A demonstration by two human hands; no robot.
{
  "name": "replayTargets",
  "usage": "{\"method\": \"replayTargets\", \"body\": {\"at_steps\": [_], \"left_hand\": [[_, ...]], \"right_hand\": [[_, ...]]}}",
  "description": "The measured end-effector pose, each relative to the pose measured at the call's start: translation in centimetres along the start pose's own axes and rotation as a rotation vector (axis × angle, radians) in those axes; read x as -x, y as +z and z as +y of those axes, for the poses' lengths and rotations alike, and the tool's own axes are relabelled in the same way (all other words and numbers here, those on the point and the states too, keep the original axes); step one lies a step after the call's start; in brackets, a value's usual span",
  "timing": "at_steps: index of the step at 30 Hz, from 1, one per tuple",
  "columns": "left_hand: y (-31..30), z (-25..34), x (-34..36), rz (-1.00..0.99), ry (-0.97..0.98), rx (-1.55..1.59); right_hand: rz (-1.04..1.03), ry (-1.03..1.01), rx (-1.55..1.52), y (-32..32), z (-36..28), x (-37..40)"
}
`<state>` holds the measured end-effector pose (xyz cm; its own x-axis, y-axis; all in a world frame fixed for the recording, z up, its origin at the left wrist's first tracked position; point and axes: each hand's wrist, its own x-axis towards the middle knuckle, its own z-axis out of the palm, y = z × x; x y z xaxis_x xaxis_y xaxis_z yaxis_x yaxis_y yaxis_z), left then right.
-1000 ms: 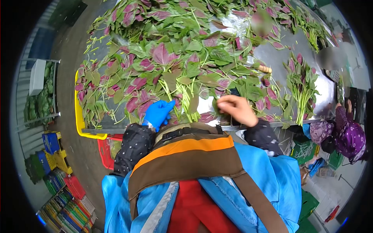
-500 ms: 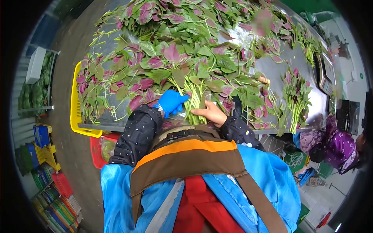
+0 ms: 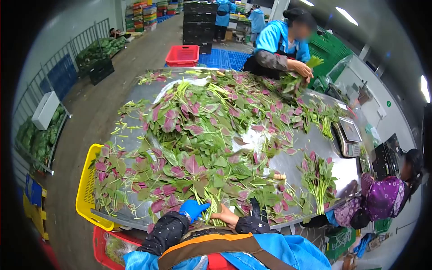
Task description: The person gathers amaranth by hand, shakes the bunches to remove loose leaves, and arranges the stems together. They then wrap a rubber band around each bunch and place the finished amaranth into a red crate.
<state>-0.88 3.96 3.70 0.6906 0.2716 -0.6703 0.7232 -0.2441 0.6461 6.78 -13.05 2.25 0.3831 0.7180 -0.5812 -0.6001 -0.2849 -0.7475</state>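
Note:
My left hand (image 3: pixel 193 210), in a blue glove, is closed around the stems of an amaranth bunch (image 3: pixel 211 198) at the table's near edge. From the other side, my bare right hand (image 3: pixel 227 216) grips the same stems low down. The bunch's green and purple-red leaves point away from me and merge with a large heap of loose amaranth (image 3: pixel 193 121). To the right lies a gathered amaranth bundle (image 3: pixel 318 180), its stems toward me. A tan ridged handle (image 3: pixel 279 177) sticks out among the leaves.
A metal table (image 3: pixel 288 164) bears the heap and a scale (image 3: pixel 348 139). A yellow crate (image 3: pixel 85 198) and a red crate (image 3: pixel 100 249) stand at its left. Across it, a co-worker (image 3: pixel 274 40) holds greens. Another person (image 3: pixel 387 195) is at the right.
My view has tilted up, bringing the far table side and the co-worker into sight. Both hands still grip the bunch near the edge.

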Motion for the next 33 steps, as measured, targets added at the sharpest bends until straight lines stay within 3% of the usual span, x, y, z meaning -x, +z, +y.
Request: {"method": "replayTargets", "body": {"at_steps": [2, 5, 8, 11, 14, 15, 20, 22, 28, 30, 31, 33], "left_hand": [[0.3, -0.3, 0.1, 0.036, 0.094, 0.062], [0.4, 0.3, -0.5, -0.097, 0.007, 0.086], [0.0, 0.2, -1.2, -0.157, 0.049, 0.010], [-0.1, 0.4, -1.0, -0.147, 0.088, 0.051], [-0.2, 0.7, -0.9, -0.127, 0.135, 0.018], [0.0, 0.8, -0.9, -0.121, 0.150, -0.001], [0.5, 1.2, -0.9, -0.084, 0.214, -0.126], [0.3, 1.6, -0.5, -0.112, 0.151, -0.069], [-5.2, 6.0, 6.6, -0.263, 0.082, -0.001], [-7.1, 8.0, 9.9, -0.370, 0.299, 0.097], [-7.7, 8.7, 11.0, -0.475, 0.354, 0.119], [-6.9, 11.0, 13.0, -0.359, 0.715, -0.026]], "right_hand": [[-0.146, 0.075, -0.029, -0.4, 0.0, -0.5], [-0.145, 0.182, -0.120, -1.2, 1.6, -1.8], [-0.051, 0.013, -0.009, -0.3, 1.1, -1.1], [-0.203, 0.148, -0.200, -1.8, 1.5, -1.5], [-0.426, 0.229, -0.744, -1.8, 1.1, -0.3], [-0.360, 0.227, -0.760, -0.9, -0.2, 0.9], [-0.195, 0.088, -0.243, -0.1, 1.3, -0.5], [-0.151, 0.063, -0.126, 0.3, 0.6, 0.1], [-0.031, -0.228, 0.227, 0.7, -7.1, 5.3], [-0.113, -0.248, 0.059, -0.3, -8.0, 6.4], [-0.144, -0.146, 0.052, -0.8, -7.7, 6.6], [-0.203, 0.056, 0.033, -1.5, -7.0, 6.6]]}}
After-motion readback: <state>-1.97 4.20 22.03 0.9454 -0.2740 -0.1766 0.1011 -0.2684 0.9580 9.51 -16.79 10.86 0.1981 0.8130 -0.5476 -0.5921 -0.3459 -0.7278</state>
